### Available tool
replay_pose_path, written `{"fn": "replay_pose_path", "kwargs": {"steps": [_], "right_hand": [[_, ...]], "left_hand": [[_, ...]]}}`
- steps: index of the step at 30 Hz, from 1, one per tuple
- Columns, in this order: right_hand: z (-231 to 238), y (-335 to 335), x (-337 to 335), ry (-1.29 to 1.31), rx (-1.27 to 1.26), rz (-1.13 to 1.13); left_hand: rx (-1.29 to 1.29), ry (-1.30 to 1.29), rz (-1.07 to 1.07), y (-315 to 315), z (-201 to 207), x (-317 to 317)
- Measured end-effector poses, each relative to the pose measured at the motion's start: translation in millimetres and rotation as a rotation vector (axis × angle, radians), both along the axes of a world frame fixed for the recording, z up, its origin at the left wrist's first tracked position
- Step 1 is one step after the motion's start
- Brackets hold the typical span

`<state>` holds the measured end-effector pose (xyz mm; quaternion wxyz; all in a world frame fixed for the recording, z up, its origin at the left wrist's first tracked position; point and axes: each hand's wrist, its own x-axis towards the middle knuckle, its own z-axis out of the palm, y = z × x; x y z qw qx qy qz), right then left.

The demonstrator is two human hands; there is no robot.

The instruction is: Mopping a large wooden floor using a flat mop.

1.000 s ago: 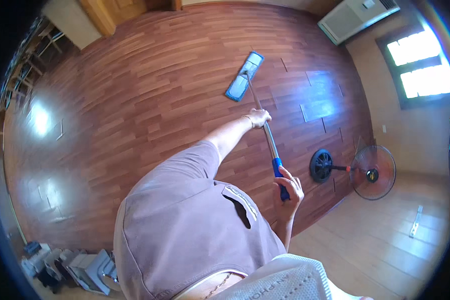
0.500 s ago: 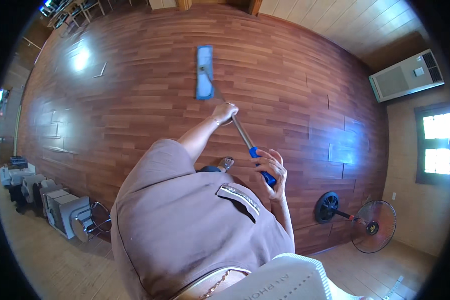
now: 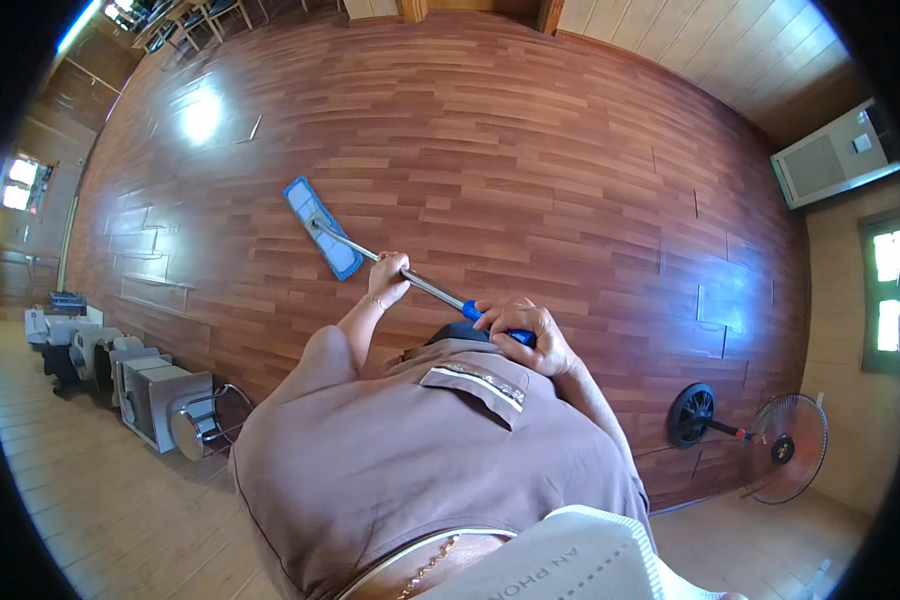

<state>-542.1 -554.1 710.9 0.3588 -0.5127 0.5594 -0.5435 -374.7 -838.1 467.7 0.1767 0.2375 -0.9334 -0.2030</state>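
Observation:
A flat mop with a metal pole slants across in front of my body. Its blue-edged, pale pad lies on the wooden floor, ahead and to the left. My left hand is wrapped round the metal pole, well below the grip. At the upper end, my right hand is closed over the blue handle; the fingers hide part of it. Both hands are in front of my brown shirt.
A standing fan with a round black base is at the right. An air conditioner is by the right wall. Several appliances and a round stool line the left side. Tables and chairs stand at the far left.
The mop pad has come nearer and to the left, and has turned to a slant. My left hand moved left and nearer with the pole; my right hand is lower on the handle's side, closer to my body.

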Motion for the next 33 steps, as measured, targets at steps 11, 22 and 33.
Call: {"fn": "replay_pose_path", "kwargs": {"steps": [11, 22, 33], "right_hand": [[76.2, 68.2, 58.7, 0.177, 0.048, -0.247], [139.4, 194.3, 201.3, 0.521, 0.1, -0.767], [153.8, 196.9, 328.1, 0.648, 0.31, -1.205]], "left_hand": [[0.167, 0.087, -0.26, 63.2, 32.0, 1.1], [0.266, -0.2, -0.992, 213.7, 94.3, -55.2], [0.234, -0.293, -1.618, 366.1, 99.0, -60.4]]}}
